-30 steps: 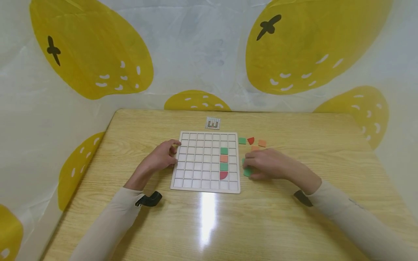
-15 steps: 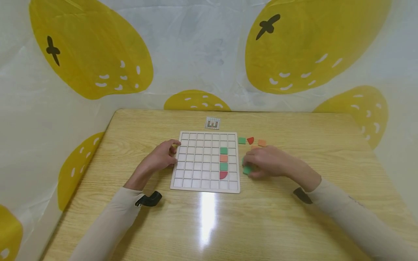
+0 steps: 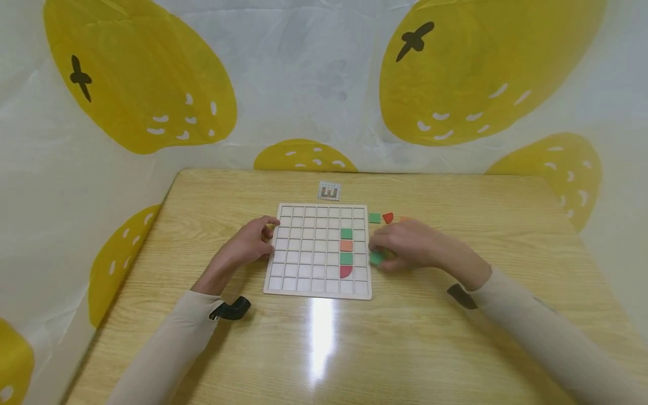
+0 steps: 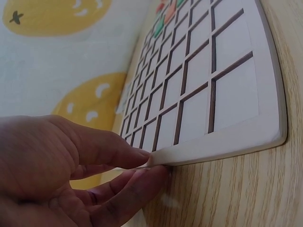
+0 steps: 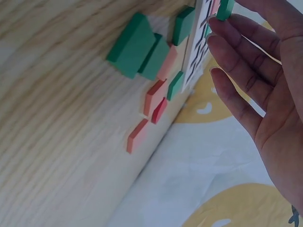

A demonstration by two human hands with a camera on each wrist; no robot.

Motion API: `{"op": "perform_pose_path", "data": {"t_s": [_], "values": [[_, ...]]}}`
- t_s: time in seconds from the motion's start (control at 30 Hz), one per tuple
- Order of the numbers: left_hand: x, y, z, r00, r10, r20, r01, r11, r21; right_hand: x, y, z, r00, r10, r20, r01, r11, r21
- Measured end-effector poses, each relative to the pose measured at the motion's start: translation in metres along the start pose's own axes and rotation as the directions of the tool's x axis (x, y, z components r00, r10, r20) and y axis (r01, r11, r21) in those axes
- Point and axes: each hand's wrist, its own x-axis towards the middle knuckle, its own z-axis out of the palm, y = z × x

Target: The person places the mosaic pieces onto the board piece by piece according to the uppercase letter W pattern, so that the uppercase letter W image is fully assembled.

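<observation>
A white grid board (image 3: 304, 296) lies on the table, with green, orange and red tiles in one column near its right side. My left hand (image 3: 248, 243) rests at the board's left edge. In the left wrist view, its fingertips (image 4: 143, 155) touch the rim. Just beyond the board's right edge is my right hand (image 3: 407, 243). It pinches a small green square tile (image 5: 226, 8), seen at the top of the right wrist view; its thumb is mostly out of frame there.
Loose tiles lie right of the board: a green square (image 3: 374, 217), a red quarter-circle (image 3: 388, 217) and several more, including a green tile (image 5: 183, 26) near the board. A small patterned card (image 3: 329, 191) lies behind the board, before the lemon-print cloth (image 3: 304, 84).
My right hand has shifted left toward the board, bringing a green tile close to its right edge. My left hand stays at the left edge.
</observation>
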Motion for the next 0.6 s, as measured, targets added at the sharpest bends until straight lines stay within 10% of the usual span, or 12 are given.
{"op": "perform_pose_path", "data": {"t_s": [0.6], "values": [[0.001, 0.0, -0.001, 1.0, 0.006, -0.012, -0.006, 1.0, 0.03, 0.029, -0.011, -0.005, 0.999, -0.054, 0.007, 0.054, 0.999, 0.008]]}}
